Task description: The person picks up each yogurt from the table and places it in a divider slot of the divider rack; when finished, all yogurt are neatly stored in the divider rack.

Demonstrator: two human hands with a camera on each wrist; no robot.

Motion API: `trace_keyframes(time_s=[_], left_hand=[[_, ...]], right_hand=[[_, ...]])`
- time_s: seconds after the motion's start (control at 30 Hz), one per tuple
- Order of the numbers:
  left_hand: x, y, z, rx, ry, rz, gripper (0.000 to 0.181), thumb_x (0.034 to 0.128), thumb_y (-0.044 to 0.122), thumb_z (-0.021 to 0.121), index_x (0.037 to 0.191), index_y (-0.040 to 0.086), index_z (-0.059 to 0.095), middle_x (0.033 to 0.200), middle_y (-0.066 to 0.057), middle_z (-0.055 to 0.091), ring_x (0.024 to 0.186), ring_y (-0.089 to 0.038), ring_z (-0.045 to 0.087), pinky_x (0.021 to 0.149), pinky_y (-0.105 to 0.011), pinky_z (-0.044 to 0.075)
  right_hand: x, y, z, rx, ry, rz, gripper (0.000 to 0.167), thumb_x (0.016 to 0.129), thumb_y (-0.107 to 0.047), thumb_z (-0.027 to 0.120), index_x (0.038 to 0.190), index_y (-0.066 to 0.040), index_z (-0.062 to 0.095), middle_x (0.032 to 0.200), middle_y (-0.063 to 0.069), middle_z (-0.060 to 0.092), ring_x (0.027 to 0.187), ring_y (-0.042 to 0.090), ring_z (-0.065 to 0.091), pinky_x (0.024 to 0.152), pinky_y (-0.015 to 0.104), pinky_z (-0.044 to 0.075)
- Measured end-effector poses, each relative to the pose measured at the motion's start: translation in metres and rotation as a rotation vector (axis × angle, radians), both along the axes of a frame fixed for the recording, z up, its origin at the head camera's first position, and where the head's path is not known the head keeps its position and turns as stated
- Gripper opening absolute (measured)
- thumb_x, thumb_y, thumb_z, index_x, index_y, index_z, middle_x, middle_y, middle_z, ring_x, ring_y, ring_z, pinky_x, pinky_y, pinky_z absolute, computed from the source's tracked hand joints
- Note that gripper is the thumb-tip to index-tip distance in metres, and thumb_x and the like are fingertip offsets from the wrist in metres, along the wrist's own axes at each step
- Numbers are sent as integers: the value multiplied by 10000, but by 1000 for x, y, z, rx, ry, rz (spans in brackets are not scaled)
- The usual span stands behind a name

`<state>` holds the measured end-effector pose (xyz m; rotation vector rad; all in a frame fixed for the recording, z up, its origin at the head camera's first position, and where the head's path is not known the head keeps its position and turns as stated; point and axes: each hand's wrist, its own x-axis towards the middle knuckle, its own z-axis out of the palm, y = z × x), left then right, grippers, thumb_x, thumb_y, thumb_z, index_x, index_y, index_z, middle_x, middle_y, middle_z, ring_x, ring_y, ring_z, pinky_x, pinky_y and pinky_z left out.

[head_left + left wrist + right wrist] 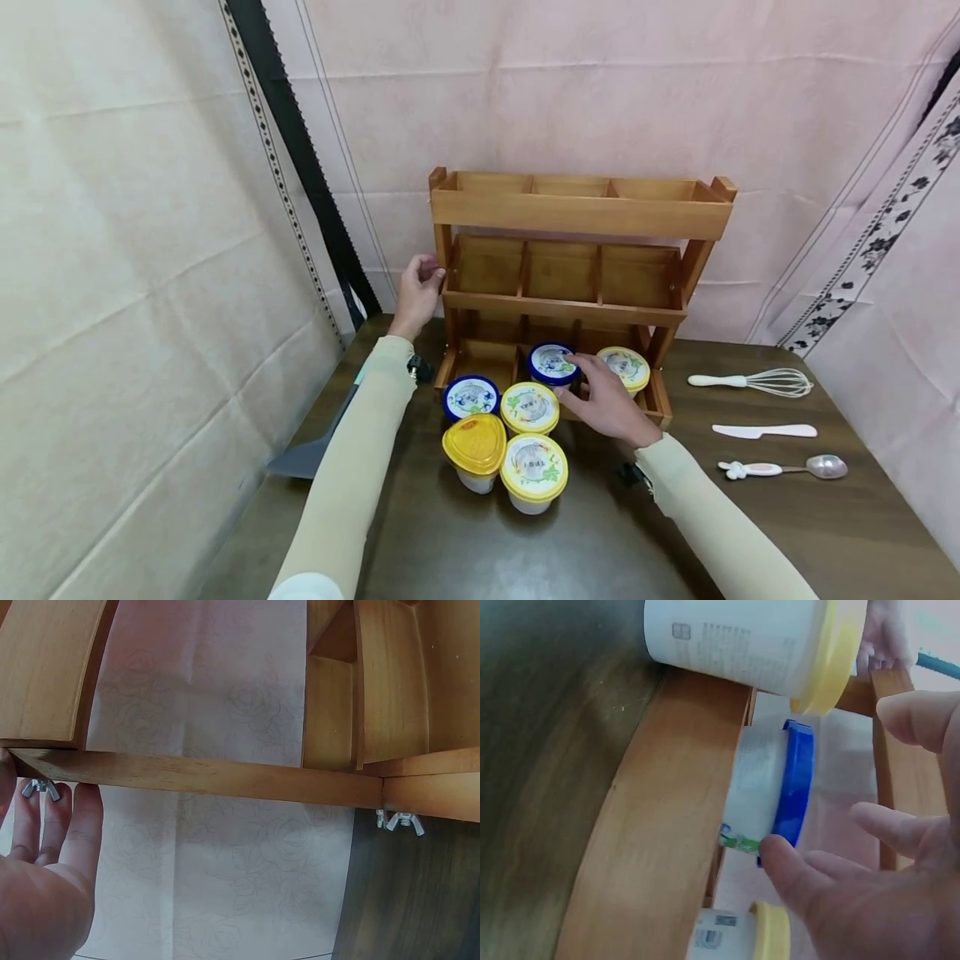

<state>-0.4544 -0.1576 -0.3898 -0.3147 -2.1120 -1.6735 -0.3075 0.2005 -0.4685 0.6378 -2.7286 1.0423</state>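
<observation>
Our sleeves (356, 458) lead to the rack (581, 214), whose side our left hand (417, 296) grips while our right hand (606, 402), fingers (789, 871) spread, touches the blue tub (552, 364) low inside it, likely light, stiff and best pinched by its lid (793, 784).

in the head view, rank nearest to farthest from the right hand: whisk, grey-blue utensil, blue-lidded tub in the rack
1. Blue-lidded tub: right beside the right hand, on its left.
2. Whisk: off to the right.
3. Grey-blue utensil: far over on the left.
</observation>
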Motion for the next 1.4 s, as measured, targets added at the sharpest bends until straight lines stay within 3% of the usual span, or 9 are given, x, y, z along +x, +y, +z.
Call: trace_keyframes(time_s=[0.3, 0.6, 0.73, 0.9, 1.03, 1.23, 1.4], left_hand=[[-2, 1, -1, 16, 7, 5, 257, 1082, 180, 621, 1319, 80, 611, 1281, -115, 631, 1156, -233, 585, 996, -367, 508], [-2, 3, 0, 10, 7, -2, 255, 1084, 185, 618, 1322, 92, 609, 1302, -110, 634, 1190, -240, 596, 1035, -400, 518], [-2, 3, 1, 12, 5, 0, 257, 1085, 186, 616, 1325, 92, 608, 1307, -116, 633, 1199, -249, 594, 1039, -405, 514], [-1, 2, 0, 12, 1, 10, 253, 1085, 174, 614, 1326, 97, 607, 1307, -113, 631, 1195, -250, 587, 1049, -410, 509], [-1, 2, -1, -4, -8, 13, 254, 1088, 180, 610, 1331, 107, 604, 1313, -106, 630, 1195, -244, 586, 1050, -403, 514], [-2, 2, -1, 11, 1, 14, 242, 1091, 173, 604, 1323, 108, 606, 1307, -108, 631, 1191, -247, 587, 1042, -414, 513], [-3, 2, -2, 12, 2, 15, 233, 1088, 171, 610, 1312, 110, 610, 1293, -102, 635, 1180, -238, 589, 1020, -394, 515]], right_hand=[[14, -2, 3, -5, 30, 3, 640, 992, -385, 753, 1508, -67, 549, 1549, 229, 465, 1221, 426, 639, 979, 562, 581], [26, -5, 0, -19, 9, 62, 536, 980, -318, 780, 1443, -100, 620, 1267, 171, 619, 967, 236, 613, 782, 317, 540], [25, -6, -2, -76, -34, 139, 484, 984, -280, 779, 1415, -111, 640, 1250, 118, 650, 1059, 260, 653, 853, 376, 590], [22, -6, -10, -141, -149, 235, 478, 997, -254, 766, 1436, -138, 619, 1375, 74, 642, 1200, 281, 653, 990, 528, 580], [20, -5, -19, -157, -206, 282, 524, 983, -242, 782, 1467, -164, 596, 1464, 97, 598, 1259, 316, 622, 1014, 519, 574], [16, -6, -27, -173, -257, 304, 581, 965, -240, 803, 1497, -201, 570, 1531, 106, 543, 1317, 348, 598, 1017, 459, 589], [15, -6, -27, -194, -252, 299, 557, 952, -230, 816, 1466, -200, 602, 1499, 85, 583, 1289, 327, 611, 1059, 526, 554]])
